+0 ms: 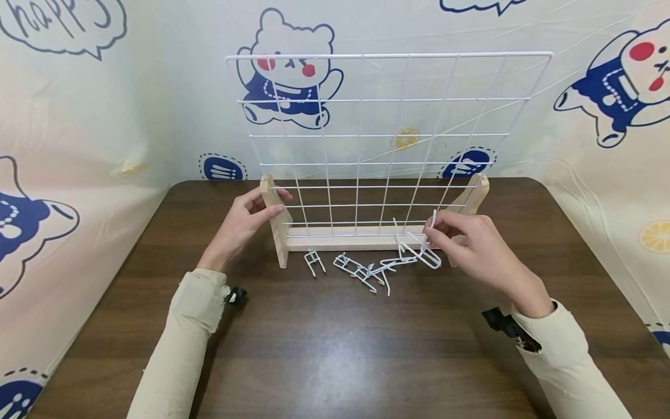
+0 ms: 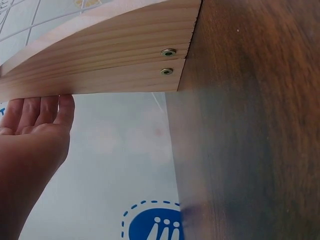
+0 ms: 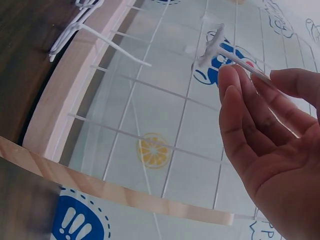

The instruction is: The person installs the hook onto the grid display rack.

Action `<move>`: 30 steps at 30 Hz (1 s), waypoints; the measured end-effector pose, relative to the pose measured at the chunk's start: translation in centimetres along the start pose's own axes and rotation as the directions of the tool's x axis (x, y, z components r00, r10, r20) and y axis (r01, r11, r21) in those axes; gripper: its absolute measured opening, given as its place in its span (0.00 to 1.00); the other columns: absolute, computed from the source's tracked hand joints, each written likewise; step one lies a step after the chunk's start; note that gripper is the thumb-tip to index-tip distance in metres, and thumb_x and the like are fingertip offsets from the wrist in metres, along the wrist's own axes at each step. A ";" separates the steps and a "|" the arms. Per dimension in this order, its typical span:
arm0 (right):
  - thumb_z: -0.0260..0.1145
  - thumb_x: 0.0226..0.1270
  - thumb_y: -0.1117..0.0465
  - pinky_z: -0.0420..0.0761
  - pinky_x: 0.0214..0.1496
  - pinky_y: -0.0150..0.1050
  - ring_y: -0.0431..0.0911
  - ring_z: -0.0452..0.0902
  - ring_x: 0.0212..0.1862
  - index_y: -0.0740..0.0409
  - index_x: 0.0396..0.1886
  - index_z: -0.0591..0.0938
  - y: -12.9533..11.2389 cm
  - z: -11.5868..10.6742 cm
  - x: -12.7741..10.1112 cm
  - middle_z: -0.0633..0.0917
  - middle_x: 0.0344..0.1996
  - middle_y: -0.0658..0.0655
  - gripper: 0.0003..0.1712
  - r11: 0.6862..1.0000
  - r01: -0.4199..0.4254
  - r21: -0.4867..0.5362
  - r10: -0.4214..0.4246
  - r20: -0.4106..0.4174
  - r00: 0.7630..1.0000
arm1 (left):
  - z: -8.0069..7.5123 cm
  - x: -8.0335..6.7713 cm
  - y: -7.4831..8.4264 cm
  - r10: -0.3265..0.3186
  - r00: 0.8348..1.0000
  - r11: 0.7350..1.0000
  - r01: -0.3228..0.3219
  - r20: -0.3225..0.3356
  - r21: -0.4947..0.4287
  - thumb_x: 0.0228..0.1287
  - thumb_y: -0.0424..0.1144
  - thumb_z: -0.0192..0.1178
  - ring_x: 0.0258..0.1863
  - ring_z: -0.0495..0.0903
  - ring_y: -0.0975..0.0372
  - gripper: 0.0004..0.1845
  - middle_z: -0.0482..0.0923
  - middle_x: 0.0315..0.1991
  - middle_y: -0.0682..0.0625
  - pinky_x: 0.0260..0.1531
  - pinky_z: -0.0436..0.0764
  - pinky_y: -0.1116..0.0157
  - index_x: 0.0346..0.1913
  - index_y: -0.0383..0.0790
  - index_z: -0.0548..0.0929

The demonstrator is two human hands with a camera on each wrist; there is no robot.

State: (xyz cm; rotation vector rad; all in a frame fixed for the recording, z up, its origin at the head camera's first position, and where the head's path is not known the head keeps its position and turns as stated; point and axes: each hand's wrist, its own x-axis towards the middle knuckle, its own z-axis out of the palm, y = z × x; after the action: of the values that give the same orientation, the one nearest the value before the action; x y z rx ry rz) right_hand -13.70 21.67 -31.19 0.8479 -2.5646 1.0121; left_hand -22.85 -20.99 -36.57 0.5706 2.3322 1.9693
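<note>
A white wire grid [image 1: 392,56] stands upright in a pale wooden base. My left hand [image 1: 238,224] grips its left wooden side piece [image 1: 281,230], thumb in front and fingers reaching behind. In the left wrist view, the fingertips meet the edge of that wood [image 2: 115,75]. Between thumb and fingers of my right hand [image 1: 473,244] I pinch a white wire hook [image 3: 240,61], held in front of the grid's lower right. Several more white wire hooks [image 1: 361,272] lie tangled on the table before the base, with one [image 1: 314,258] apart at their left.
The brown wooden table [image 1: 335,349] reaches back to a printed cloth [image 1: 183,87] with bears that hangs behind and at both sides. The right wooden side piece [image 1: 475,195] of the stand rises just behind my right hand.
</note>
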 end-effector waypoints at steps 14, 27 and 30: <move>0.67 0.67 0.68 0.76 0.27 0.26 0.36 0.79 0.24 0.53 0.29 0.83 -1.0 -0.3 -0.1 0.84 0.25 0.45 0.07 1.000 0.008 0.018 -0.007 -0.095 0.995 | 0.0 0.0 0.1 -0.012 1.000 1.000 0.012 0.000 0.001 0.69 0.41 0.64 0.57 0.76 0.54 0.21 0.74 0.61 0.33 0.57 0.75 0.65 0.61 0.39 0.78; 0.68 0.64 0.73 0.80 0.30 0.26 0.39 0.84 0.30 0.54 0.38 0.87 -1.4 -0.7 -0.3 0.88 0.32 0.48 0.10 0.994 0.076 0.083 -0.064 -0.137 0.988 | 0.0 0.1 -0.1 -0.007 1.000 1.000 0.007 -0.001 0.004 0.69 0.40 0.64 0.56 0.76 0.52 0.20 0.77 0.59 0.37 0.56 0.75 0.65 0.61 0.39 0.78; 0.69 0.61 0.75 0.79 0.30 0.25 0.36 0.83 0.27 0.55 0.38 0.88 -1.8 -0.8 -0.2 0.88 0.27 0.48 0.13 0.990 0.095 0.102 -0.075 -0.179 0.981 | 0.0 0.1 -0.1 0.003 1.000 1.000 -0.003 -0.002 0.000 0.69 0.39 0.64 0.58 0.75 0.49 0.20 0.78 0.58 0.38 0.55 0.76 0.65 0.61 0.38 0.78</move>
State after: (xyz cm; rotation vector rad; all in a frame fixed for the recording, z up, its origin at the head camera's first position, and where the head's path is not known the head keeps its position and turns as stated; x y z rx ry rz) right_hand -12.39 21.20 -29.75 0.8477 -2.3248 1.1561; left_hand -22.96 -20.96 -36.61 0.5729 2.3342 1.9715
